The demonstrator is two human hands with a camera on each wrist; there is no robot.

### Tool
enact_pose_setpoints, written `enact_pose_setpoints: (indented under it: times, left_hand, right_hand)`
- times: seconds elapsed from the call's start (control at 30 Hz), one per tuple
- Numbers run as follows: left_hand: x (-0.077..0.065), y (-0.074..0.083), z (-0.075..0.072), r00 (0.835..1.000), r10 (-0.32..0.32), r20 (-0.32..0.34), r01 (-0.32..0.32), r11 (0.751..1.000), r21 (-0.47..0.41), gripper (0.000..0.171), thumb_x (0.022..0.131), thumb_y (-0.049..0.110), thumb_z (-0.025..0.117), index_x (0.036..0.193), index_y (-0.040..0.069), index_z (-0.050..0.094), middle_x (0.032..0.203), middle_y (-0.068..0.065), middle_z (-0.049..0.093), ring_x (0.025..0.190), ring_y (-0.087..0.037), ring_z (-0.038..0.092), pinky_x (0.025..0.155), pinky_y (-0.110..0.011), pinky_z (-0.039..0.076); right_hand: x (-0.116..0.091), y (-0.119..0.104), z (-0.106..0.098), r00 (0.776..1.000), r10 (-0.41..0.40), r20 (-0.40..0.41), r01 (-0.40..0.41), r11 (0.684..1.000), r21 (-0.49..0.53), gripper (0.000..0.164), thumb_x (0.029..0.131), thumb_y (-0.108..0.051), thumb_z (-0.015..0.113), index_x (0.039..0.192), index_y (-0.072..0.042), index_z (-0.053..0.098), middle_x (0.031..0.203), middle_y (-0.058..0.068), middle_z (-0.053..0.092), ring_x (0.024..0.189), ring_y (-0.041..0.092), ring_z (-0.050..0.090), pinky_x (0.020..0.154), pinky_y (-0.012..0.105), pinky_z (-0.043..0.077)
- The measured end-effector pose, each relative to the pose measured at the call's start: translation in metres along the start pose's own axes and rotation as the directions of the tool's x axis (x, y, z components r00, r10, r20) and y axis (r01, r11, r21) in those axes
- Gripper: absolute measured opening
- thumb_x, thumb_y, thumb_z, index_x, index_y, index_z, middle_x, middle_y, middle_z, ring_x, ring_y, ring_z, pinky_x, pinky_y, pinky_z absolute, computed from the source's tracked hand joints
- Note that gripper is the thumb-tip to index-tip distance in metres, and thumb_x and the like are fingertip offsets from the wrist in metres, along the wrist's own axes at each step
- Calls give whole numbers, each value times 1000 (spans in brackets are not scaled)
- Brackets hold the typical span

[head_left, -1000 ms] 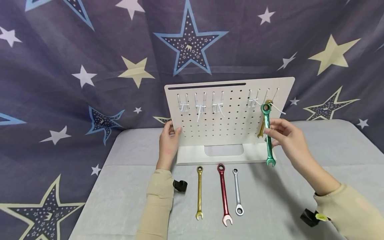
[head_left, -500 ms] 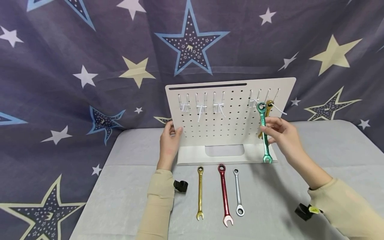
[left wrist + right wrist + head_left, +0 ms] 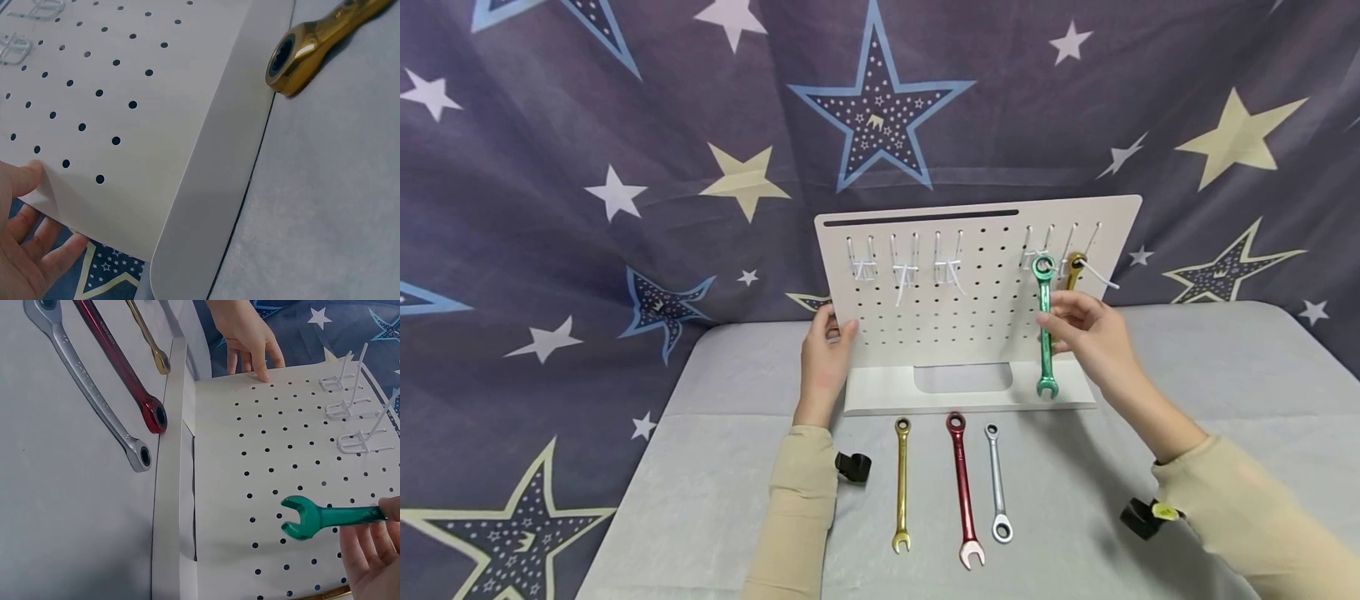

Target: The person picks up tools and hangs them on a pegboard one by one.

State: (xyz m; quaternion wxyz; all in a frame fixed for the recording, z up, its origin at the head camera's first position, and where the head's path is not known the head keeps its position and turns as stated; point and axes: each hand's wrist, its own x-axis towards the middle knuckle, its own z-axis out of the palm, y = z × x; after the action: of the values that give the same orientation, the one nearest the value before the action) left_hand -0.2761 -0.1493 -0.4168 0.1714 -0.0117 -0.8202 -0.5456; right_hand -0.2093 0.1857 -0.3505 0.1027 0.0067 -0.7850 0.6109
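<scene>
My left hand (image 3: 824, 363) grips the left edge of a white pegboard (image 3: 880, 354); in the left wrist view the thumb lies on the front and the fingers are behind the edge. My right hand (image 3: 1097, 342) pinches a green ratcheting combination wrench (image 3: 1046, 354) by its shank, ring end up and open end down. Its ring overlaps a white hook at the board's right; whether the hook passes through the ring I cannot tell. Just to the right, a gold wrench (image 3: 1074, 271) hangs on the outermost hook, its lower part hidden by my hand and the green wrench.
On the grey cloth before the board lie a gold wrench (image 3: 902, 487), a red wrench (image 3: 962, 492) and a silver wrench (image 3: 997, 483). White hooks (image 3: 905, 271) stick out from the board's left half. A star-patterned curtain (image 3: 625, 375) hangs behind.
My right hand has carried the green wrench leftward, from in front of the hanging gold wrench to the neighbouring hook. The left hand stays on the board's edge.
</scene>
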Motion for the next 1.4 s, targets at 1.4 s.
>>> enact_pose_setpoints:
  times: [1.4]
  left_hand:
    - [-1,0,0,1000,6,2,-6,1000,1,33,98,17,64,129,7,56,111,-16,68,100,-28,61,87,-40,51]
  right_hand:
    - [-18,44,-5,986,-9,168,23,996,-81,30,98,-7,62,120,14,58,107,16,70,87,2,67,77,23,57]
